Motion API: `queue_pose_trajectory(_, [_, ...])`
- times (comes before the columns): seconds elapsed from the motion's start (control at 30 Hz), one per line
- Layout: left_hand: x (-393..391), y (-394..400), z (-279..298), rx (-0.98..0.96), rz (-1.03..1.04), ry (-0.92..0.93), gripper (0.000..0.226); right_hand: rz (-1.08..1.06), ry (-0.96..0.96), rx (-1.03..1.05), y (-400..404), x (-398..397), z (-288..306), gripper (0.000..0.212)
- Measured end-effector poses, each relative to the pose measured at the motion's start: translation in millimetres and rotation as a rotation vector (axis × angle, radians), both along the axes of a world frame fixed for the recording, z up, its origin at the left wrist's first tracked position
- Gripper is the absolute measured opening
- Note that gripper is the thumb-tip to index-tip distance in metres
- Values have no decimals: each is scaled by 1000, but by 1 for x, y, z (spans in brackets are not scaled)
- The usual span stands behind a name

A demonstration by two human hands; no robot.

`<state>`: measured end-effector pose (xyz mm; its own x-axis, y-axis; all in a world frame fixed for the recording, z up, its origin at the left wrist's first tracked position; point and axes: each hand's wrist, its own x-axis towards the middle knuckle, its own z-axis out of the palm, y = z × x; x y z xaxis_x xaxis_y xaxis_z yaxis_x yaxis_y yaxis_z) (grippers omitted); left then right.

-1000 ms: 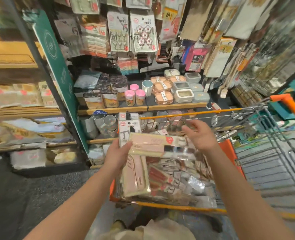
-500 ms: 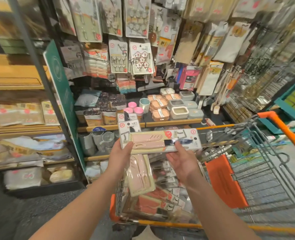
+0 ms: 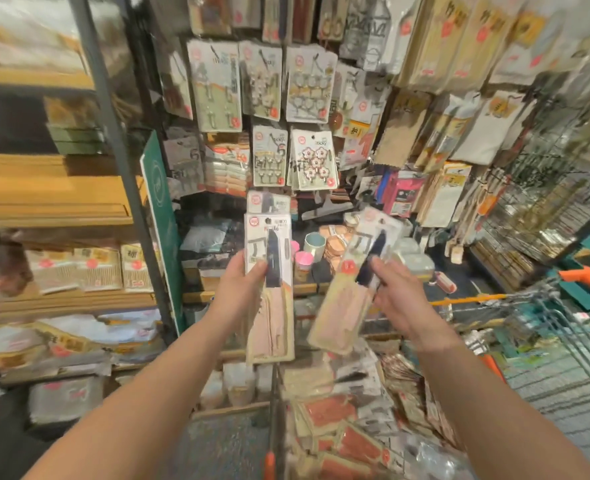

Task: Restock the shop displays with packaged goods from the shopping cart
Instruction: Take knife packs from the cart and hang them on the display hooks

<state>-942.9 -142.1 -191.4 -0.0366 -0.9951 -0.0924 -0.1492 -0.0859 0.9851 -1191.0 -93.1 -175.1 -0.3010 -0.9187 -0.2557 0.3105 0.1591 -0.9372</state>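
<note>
My left hand [image 3: 239, 285] grips a stack of packaged pink-handled knives [image 3: 271, 296], held upright in front of the display, with a second pack showing behind the top one. Out to the right, my right hand [image 3: 395, 292] pinches another knife pack [image 3: 347, 306], tilted with its top leaning right. Below the hands, the shopping cart [image 3: 535, 323] holds several more flat packs [image 3: 342, 431] in pink and red. Behind the held packs hangs the wall display of carded hooks [image 3: 312, 162].
A shelf with pink cups, a pale mug [image 3: 314, 242] and lidded boxes sits behind the hands. A green sign panel [image 3: 160, 216] and a grey upright post stand to the left, beside shelves of bagged goods. Wire racks with hanging goods fill the right.
The one pack held level by both hands has gone to my right hand and turned nearly upright. My left hand lifted its own packs upright. The view tilted up toward the hanging display.
</note>
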Motion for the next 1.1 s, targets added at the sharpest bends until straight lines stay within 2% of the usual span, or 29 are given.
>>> queue_pose_trajectory(0.07, [11,-26,15,-79,-28,-36,17,-19,38,-23,-22,29,11,68])
queue_pose_trajectory(0.1, [18,-40,21,-113,-43,-31,16,-25,28,-27,-36,46,16,64])
queue_pose_trajectory(0.17, [36,-71,33,-167,-76,-24,14,-41,35,-57,-64,88,30,26])
queue_pose_trajectory(0.2, [44,-85,38,-176,-92,-9,14,-44,56,-70,-78,106,34,13])
queue_pose_trajectory(0.4, [114,-176,71,-262,-175,-21,13,-57,217,-132,-168,200,75,10])
queue_pose_trajectory(0.47, [135,-200,78,-264,-162,-4,12,-109,295,-150,-188,208,84,23])
queue_pose_trajectory(0.53, [147,-218,84,-263,-147,-12,13,-156,302,-145,-204,207,92,51])
queue_pose_trajectory(0.57, [151,-230,87,-256,-145,-10,14,-166,318,-147,-213,204,96,59])
queue_pose_trajectory(0.6, [154,-241,91,-255,-151,2,14,-165,339,-146,-219,205,105,55])
queue_pose_trajectory(0.73, [141,-280,115,-270,-152,76,14,-159,442,-164,-243,197,137,17])
queue_pose_trajectory(0.77, [135,-287,121,-275,-149,92,12,-155,467,-172,-249,192,142,15])
queue_pose_trajectory(0.87, [110,-305,142,-280,-152,132,11,-213,537,-176,-272,172,150,32])
queue_pose_trajectory(1.0, [69,-338,173,-317,-137,101,20,-222,557,-176,-310,128,162,54])
queue_pose_trajectory(1.1, [35,-361,193,-341,-140,77,22,-251,559,-182,-341,85,171,55])
